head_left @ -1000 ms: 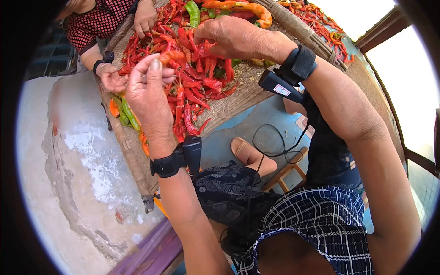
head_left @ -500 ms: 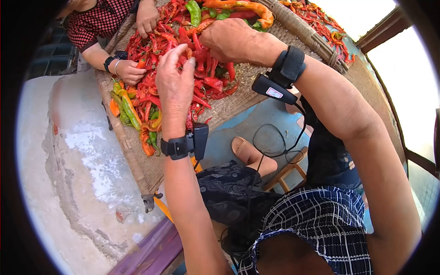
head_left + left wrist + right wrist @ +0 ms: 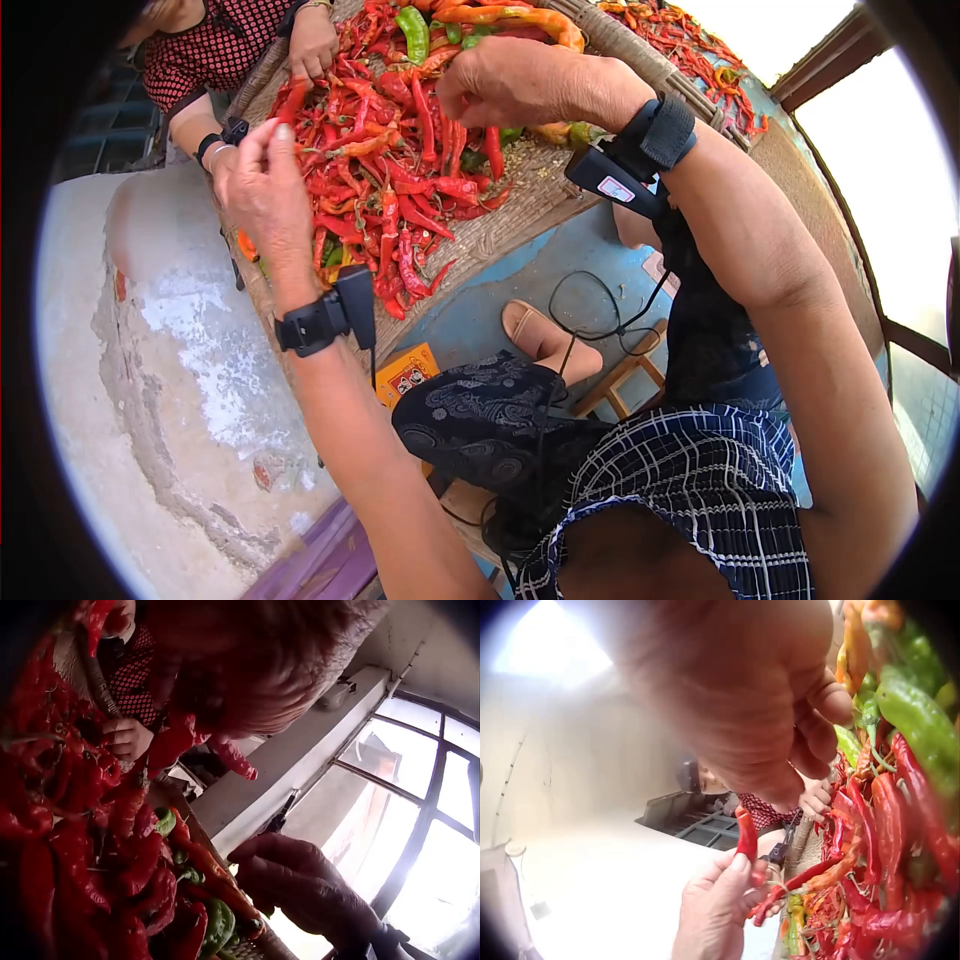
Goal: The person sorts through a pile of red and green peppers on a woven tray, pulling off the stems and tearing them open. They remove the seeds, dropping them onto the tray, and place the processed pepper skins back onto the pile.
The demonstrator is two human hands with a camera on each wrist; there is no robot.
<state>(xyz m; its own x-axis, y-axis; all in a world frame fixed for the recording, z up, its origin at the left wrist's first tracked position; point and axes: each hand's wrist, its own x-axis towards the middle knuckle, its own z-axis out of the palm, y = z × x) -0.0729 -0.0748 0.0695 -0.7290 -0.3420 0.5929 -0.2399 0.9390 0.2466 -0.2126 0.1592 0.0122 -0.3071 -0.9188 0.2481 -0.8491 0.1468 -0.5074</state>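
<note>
My left hand (image 3: 268,200) is raised over the left side of the pepper pile (image 3: 400,190), pinching a red pepper (image 3: 292,100) between thumb and fingers. In the right wrist view the same hand (image 3: 714,911) holds that pepper (image 3: 746,838) upright. Red flesh (image 3: 234,759) sticks out beneath the hand in the left wrist view. Over the pile's right part is my right hand (image 3: 540,85), its fingers loosely bent. The left wrist view shows this hand (image 3: 304,885) near green and orange peppers (image 3: 217,926), with nothing visible in it.
Another person's hand (image 3: 313,42) rests at the pile's upper left; their other hand is partly behind my left hand. The woven tray (image 3: 510,215) has a raised rim. An orange box (image 3: 408,372) and a wooden stool (image 3: 640,370) stand below. More peppers (image 3: 690,60) lie at upper right.
My left hand has moved from over the pile to the left and now pinches a red pepper. My right hand has shifted slightly. The orange box has come further into view.
</note>
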